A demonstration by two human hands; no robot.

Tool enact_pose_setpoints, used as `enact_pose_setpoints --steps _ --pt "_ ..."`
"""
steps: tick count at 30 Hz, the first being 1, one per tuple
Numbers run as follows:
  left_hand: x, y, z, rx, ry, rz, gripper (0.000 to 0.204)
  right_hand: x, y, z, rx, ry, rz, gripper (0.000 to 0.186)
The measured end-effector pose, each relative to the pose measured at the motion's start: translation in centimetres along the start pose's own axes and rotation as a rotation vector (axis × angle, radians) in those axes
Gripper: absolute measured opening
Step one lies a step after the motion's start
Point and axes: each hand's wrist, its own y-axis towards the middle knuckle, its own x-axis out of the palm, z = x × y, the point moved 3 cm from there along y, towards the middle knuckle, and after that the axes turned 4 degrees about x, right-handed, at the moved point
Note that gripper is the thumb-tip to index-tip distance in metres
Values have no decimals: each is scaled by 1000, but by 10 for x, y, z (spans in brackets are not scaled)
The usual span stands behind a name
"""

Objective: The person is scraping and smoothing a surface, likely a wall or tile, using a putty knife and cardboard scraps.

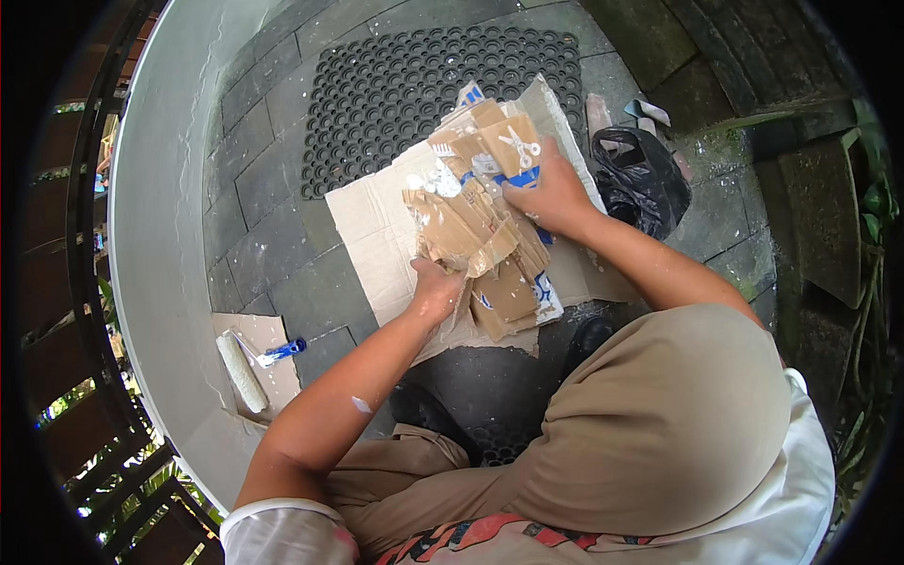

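A pile of torn brown cardboard pieces (466, 226), some with blue and white printing and white paint spots, is between my hands. My left hand (436, 290) is closed on the near left edge of the pile. On the right, my right hand (556, 195) grips a folded cardboard piece (485, 137) printed with a white scissors shape, its thumb over the blue strip. Under the pile a larger flat cardboard sheet (363, 215) lies on the paving. My fingers on the underside are partly hidden.
A black rubber mat (377, 104) with round holes lies beyond. To the right is a black plastic bag (645, 184) beside small scraps (650, 113). At left, a paint roller (242, 372) with a blue handle rests on cardboard (280, 381) by the pale wall (155, 235).
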Motion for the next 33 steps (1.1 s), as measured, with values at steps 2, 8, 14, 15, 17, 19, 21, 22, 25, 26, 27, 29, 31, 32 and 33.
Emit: enact_pose_setpoints --steps 2,8,14,15,17,19,21,22,25,26,27,29,31,32,33 --pt "-5 -7 37 1 125 14 96 -4 -2 6 -81 108 33 66" --pt "-19 0 73 155 -30 59 98 -12 -2 -4 -88 204 52 67" --pt "-12 -10 108 165 27 151 94 -12 -19 -11 -98 118 32 73" --pt "-14 -10 109 181 7 146 94 -13 -20 -12 -112 157 -21 76" --pt "-17 -11 108 209 28 145 94 -14 -23 -15 -160 158 -63 83" --pt "-16 -12 114 234 43 134 93 -13 -26 -15 -199 152 -102 90" --pt "-12 -13 121 265 75 140 92 -8 -28 -17 -190 107 -182 125" --pt "-11 -14 121 268 74 140 92 -8 -30 -19 -191 106 -179 125" --pt "-3 -17 128 354 153 135 86 -6 -35 -19 -163 -41 -198 142" --pt "2 -19 131 424 154 101 82 -3 -34 -15 -148 -54 -181 142" --pt "4 -20 135 494 156 70 78 0 -33 -11 -136 -66 -164 142" --pt "6 -19 129 477 -17 -2 73 5 -28 -2 -129 -16 -190 142" --pt "6 -20 133 457 -194 -77 68 3 -26 0 -119 29 -215 142" --pt "6 -20 132 359 -395 -141 66 1 -25 1 -113 104 -233 144" --pt "8 -22 135 252 -595 -208 64 -1 -26 2 -103 180 -253 145"
